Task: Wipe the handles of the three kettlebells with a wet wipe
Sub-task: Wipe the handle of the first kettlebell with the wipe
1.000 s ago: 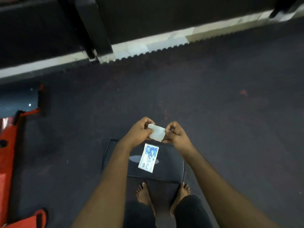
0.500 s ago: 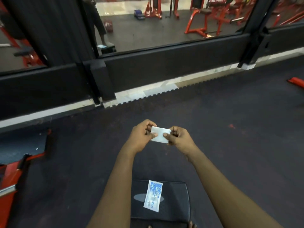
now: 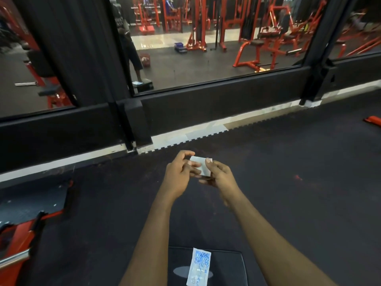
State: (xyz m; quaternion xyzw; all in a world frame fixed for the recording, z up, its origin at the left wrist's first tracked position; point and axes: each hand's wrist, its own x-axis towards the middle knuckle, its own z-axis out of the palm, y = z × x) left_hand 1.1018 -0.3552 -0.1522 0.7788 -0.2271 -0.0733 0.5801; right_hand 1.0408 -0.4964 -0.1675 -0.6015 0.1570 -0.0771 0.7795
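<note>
Fingers (image 3: 186, 154) of both hands apparently pinch wipe (image 3: 203, 166).

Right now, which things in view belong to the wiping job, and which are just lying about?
Job:
- wipe, folded, pinched between left hand and right hand
- wipe packet on the black pad
- no kettlebells in view

Lying about:
- red bench at left
- mirror showing red gym machines
- red part at far right

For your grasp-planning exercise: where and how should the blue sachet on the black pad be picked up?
Pinch the sachet from above across its long edges near the upper end: it lies flat and narrow on the pad, between the forearms.
</note>
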